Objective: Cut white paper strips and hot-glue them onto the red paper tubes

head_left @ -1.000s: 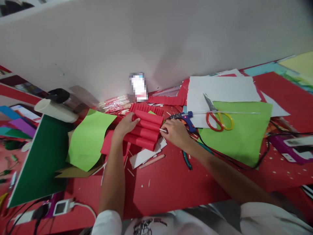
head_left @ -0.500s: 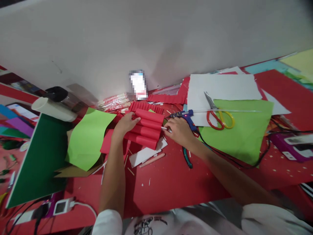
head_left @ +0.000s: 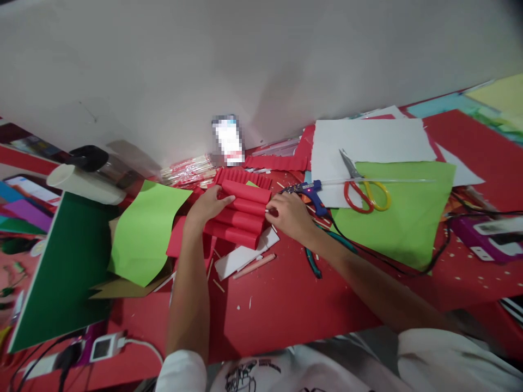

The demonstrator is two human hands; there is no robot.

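Note:
The wavy red paper, formed into several rounded ridges, lies in front of me. My left hand holds it at its left side, with the thumb stretched across a ridge. At its right edge my right hand pinches a small white stick, of which only a short tip shows at the end of one ridge. Just behind that hand lies a blue glue gun with a lit red light. Below the red paper are white card strips and a pink pen-like stick.
Scissors with red and yellow handles lie on white and green sheets at right. Green-handled pliers sit beside my right forearm. A phone leans on the wall. At left stand a green board and a paper cup.
My right hand has moved slightly left, against the red paper's edge, and less of the white stick shows. My left hand stays on the paper.

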